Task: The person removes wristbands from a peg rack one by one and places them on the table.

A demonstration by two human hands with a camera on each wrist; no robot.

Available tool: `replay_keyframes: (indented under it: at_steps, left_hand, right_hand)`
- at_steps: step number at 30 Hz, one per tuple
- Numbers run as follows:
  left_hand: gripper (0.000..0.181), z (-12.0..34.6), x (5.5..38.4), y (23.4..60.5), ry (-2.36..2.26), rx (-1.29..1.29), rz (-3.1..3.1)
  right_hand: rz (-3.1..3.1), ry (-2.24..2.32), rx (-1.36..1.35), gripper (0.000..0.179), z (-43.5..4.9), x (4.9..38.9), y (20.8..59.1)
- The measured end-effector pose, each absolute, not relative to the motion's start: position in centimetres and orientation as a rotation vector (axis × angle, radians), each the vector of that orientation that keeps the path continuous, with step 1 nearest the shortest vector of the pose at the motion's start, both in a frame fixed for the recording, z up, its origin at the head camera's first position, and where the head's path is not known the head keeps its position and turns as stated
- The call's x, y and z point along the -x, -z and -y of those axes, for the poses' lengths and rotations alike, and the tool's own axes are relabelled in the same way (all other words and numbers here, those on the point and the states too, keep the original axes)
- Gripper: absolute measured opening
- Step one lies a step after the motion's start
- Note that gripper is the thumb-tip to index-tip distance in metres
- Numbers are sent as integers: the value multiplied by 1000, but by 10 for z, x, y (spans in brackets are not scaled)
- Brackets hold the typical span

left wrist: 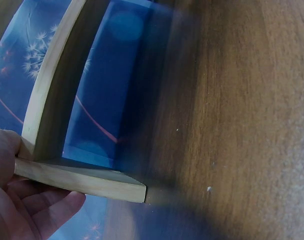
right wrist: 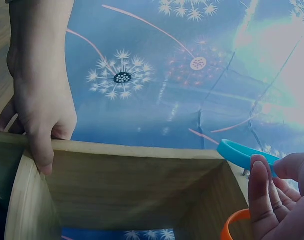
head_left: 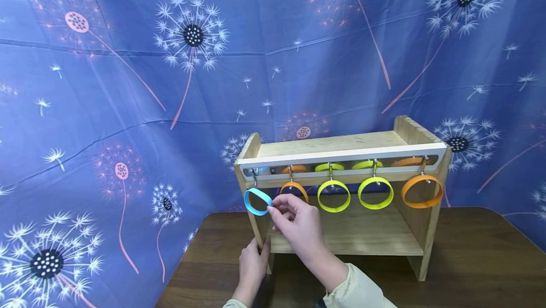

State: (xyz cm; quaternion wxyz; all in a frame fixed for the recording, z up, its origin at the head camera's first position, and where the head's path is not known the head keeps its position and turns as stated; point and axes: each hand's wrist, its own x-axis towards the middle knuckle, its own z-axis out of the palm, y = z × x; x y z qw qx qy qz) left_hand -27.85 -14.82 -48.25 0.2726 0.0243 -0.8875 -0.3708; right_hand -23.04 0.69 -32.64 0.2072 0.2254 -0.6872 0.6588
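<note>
Wooden shelf [head_left: 332, 144]: pale, bare-looking timber, grain running along the boards, smooth and mostly matt.
Front bar [head_left: 341, 155]: white, smooth-faced; from where I stand, I can't tell painted metal from plastic.
Hooks [head_left: 331, 171]: bright metal, glossy enough to catch the light.
Blue band [right wrist: 239, 156]: rubbery or soft plastic by its look, smooth, slight sheen.
Yellow bands [head_left: 334, 210], orange bands [head_left: 422, 204]: similar smooth, rubbery-looking stuff.
Tabletop [left wrist: 232, 100]: brown wood grain, smooth, low sheen.
Backdrop [head_left: 128, 109]: printed cloth, creased and softly folded.
Sleeve [head_left: 356, 289]: pale matt cloth, wrinkled.
</note>
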Motion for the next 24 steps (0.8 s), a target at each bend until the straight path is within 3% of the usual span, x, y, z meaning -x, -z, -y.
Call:
replay_keyframes:
  at_steps: [24]
  left_hand:
    - [31, 150, 281, 485, 1001, -72, 2410]
  right_hand:
    - [1925, -1872, -655, 9, -23, 222, 343]
